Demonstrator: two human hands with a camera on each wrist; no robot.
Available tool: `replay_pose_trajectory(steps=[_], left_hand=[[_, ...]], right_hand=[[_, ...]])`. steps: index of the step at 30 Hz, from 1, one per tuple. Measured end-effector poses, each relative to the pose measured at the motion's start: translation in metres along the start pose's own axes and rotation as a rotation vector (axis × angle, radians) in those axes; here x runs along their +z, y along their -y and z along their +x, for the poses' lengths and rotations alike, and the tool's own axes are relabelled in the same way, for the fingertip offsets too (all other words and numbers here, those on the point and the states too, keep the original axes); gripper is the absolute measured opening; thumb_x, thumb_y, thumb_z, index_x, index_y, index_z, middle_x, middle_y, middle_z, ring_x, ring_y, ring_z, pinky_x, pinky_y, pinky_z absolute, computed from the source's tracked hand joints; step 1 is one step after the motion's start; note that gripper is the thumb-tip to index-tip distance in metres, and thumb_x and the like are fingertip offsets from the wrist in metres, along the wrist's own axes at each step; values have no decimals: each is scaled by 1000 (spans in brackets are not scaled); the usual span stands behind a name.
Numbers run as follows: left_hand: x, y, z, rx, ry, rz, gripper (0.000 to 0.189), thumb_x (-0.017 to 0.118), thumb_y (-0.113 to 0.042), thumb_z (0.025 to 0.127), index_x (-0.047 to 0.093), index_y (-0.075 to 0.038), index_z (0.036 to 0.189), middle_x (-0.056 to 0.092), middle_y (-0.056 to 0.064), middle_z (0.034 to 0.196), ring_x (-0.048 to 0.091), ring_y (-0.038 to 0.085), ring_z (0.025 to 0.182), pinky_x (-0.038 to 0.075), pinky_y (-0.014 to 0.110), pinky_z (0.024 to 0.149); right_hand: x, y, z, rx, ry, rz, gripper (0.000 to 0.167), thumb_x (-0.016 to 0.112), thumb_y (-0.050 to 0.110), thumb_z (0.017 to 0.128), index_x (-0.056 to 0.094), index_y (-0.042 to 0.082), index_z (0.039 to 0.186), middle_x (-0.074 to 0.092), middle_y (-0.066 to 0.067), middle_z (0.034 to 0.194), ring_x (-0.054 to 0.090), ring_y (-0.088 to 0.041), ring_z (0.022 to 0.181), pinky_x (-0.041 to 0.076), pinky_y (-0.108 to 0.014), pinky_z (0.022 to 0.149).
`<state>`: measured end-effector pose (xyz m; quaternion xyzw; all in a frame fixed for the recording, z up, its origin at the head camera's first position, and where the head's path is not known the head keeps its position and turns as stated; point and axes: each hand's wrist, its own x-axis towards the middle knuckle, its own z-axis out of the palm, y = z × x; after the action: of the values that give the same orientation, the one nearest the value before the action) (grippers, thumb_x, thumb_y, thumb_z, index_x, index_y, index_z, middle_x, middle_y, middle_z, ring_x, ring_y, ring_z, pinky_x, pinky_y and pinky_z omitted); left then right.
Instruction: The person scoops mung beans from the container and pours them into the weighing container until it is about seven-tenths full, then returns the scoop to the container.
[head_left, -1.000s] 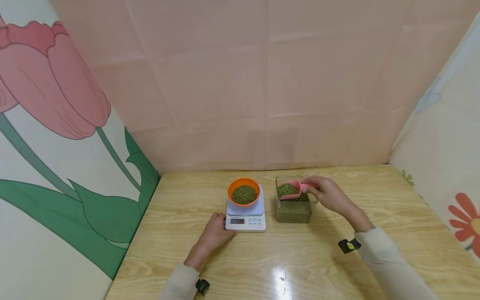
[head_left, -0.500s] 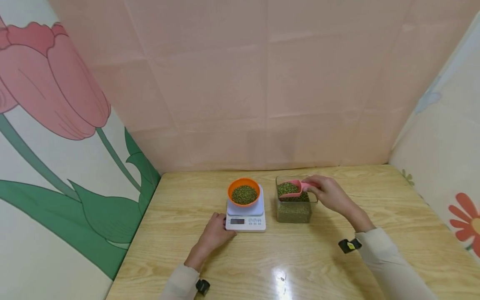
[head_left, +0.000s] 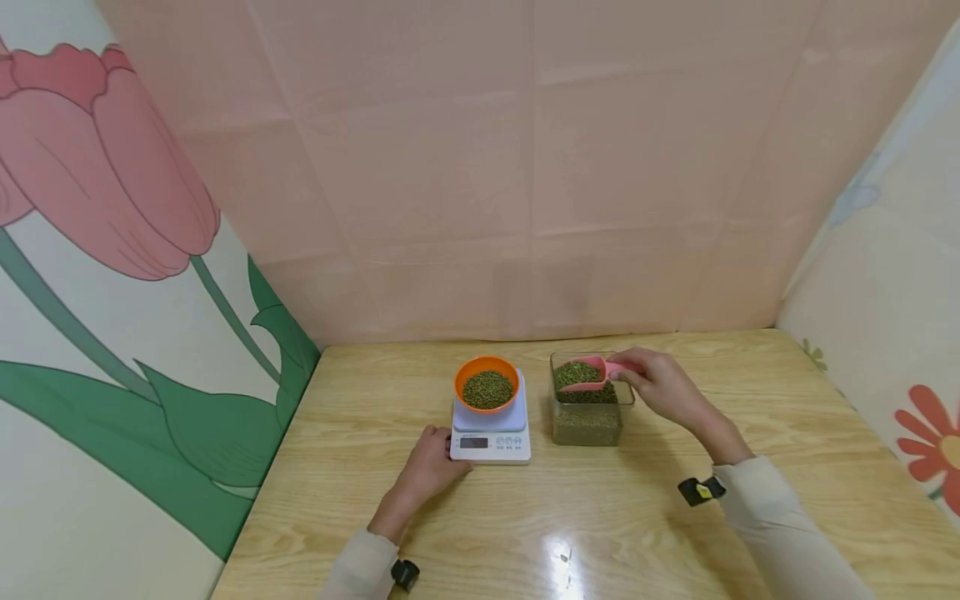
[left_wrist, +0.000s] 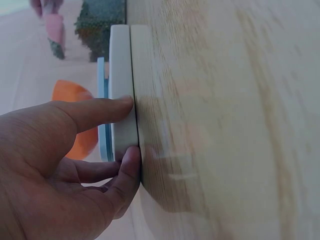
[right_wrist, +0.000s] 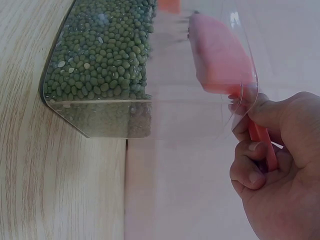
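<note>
My right hand (head_left: 660,385) grips the handle of a pink scoop (right_wrist: 222,55), seen in the head and right wrist views. The scoop holds green mung beans, its bowl just inside the top of a clear square container (head_left: 588,425). Mung beans (right_wrist: 102,55) fill the lower part of that container. To its left stands a white digital kitchen scale (head_left: 491,450) carrying an orange bowl (head_left: 487,362) with more mung beans in it. My left hand (head_left: 429,467) holds the scale's front left corner, thumb on the front edge and fingers along the side. The display digits are too small to read.
The wooden table (head_left: 600,517) reaches back to a pink wall covering (head_left: 525,208). Walls with printed flowers border it left and right. A narrow gap separates the scale from the clear container.
The scoop with its beans has risen a little and shifted slightly right in my right hand. My left hand, the scale and the bowl stay where they were.
</note>
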<state>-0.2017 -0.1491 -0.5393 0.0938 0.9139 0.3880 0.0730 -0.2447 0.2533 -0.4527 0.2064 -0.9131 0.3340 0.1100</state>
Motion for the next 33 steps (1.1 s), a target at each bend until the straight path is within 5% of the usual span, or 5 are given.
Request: replay_pose_trajectory(steps=[33], left_hand=[[0,2,1,23,-4,3,50,87,-15,87,68,5,129,60,12,111,53,21,97,53,39,87]], right_hand=[[-1,-7,-5,2,-87,0,20,68,7,103,76,-2,118,75,-18,106,58,-10,77,47,-26,65]])
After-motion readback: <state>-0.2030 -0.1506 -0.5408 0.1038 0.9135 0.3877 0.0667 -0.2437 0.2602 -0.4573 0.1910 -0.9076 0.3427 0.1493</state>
